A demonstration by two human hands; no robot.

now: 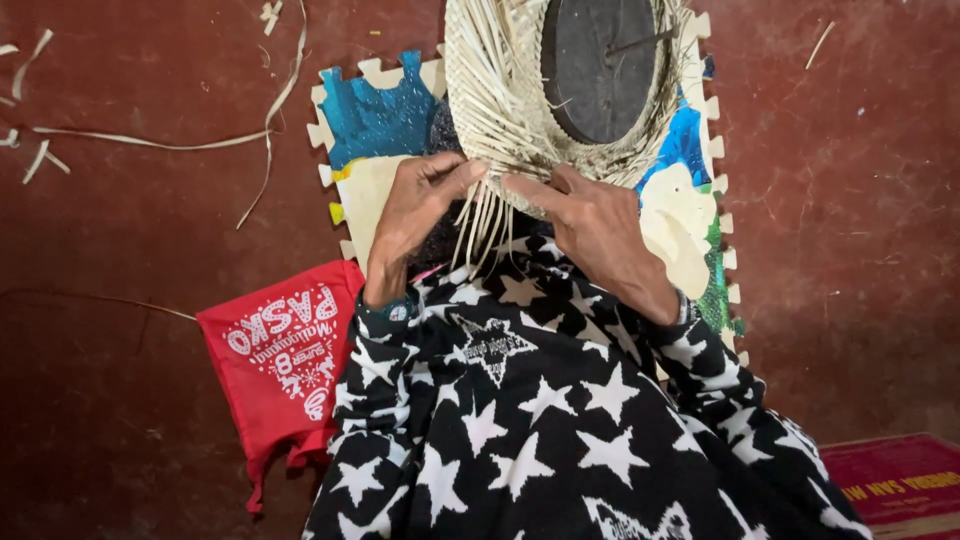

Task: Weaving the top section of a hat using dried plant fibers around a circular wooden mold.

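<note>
- Because it is plaited from thin, dry, pale strips, the weave (500, 90) should be light and springy, stiff only where the plaiting is tight; the loose ends (480, 225) look brittle enough to crease or split if bent sharply.
- Best taken at the finished rim, just above the fringe, where both hands now work; I judge the free strips too slippery and flimsy to bear a pull.
- Left hand (415, 205) pinches strips at the lower edge, thumb and forefinger closed on them.
- Right hand (590, 225) lies close beside it, fingertips pressing the same edge; whether it grips a strip I cannot tell.
- It is a round, straw-coloured piece wrapped about a dark disc (598, 65), held over a bright foam mat (380, 120) above the lap.
- A red cloth (285, 360) lies on the floor (130, 250) to the left, with stray strips (150, 140) scattered beyond.
</note>
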